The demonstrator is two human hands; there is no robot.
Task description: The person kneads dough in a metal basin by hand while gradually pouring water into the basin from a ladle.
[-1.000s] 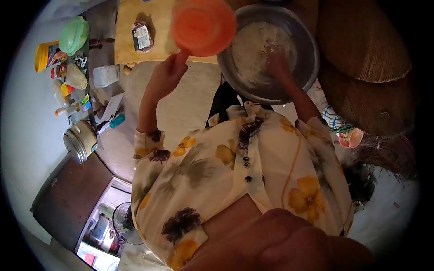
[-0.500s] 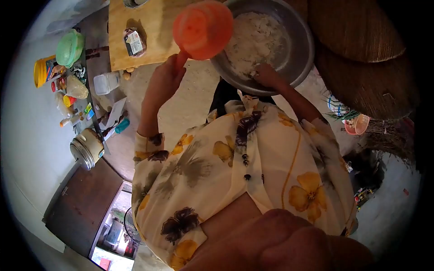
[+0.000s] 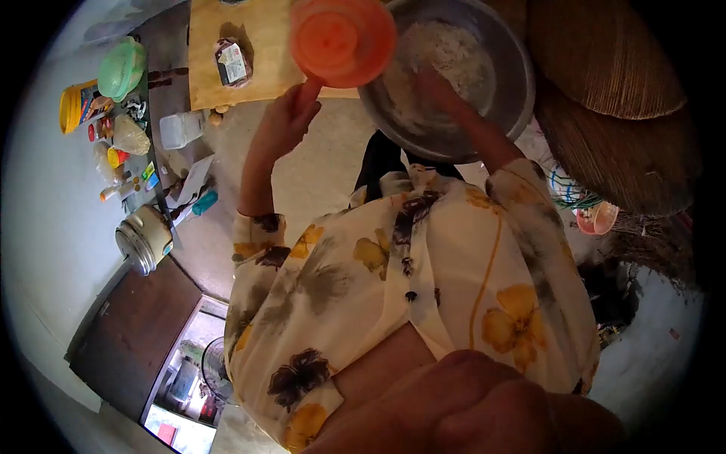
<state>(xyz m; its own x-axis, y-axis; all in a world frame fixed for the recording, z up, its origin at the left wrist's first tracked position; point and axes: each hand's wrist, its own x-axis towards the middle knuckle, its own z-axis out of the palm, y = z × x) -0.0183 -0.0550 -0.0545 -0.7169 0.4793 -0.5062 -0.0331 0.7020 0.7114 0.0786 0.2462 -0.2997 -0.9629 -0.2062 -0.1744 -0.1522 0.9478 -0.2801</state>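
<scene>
My left hand [image 3: 286, 125] is closed around the handle of an orange plastic dipper [image 3: 340, 41], held beside the left rim of a wide grey metal basin [image 3: 518, 98]. Inside the basin lies pale flour [image 3: 450, 53], loose and clumpy in places. My right hand [image 3: 439, 91] reaches into the basin and is in the flour; motion blur hides how its fingers are set. What the dipper contains, if anything, I cannot make out.
A wooden board [image 3: 272, 83] bears a labelled package [image 3: 232, 62]. Along the left wall stand a green basket [image 3: 121, 69], a yellow bucket [image 3: 70, 107], a white tub [image 3: 181, 130] and a lidded pot [image 3: 144, 238]. Brown woven mats [image 3: 612, 60] are at right, near a pink bowl [image 3: 597, 218].
My right hand has moved from the basin's near side further into the flour. My left hand still holds the dipper, which tilts a little differently. The whole view has shifted slightly.
</scene>
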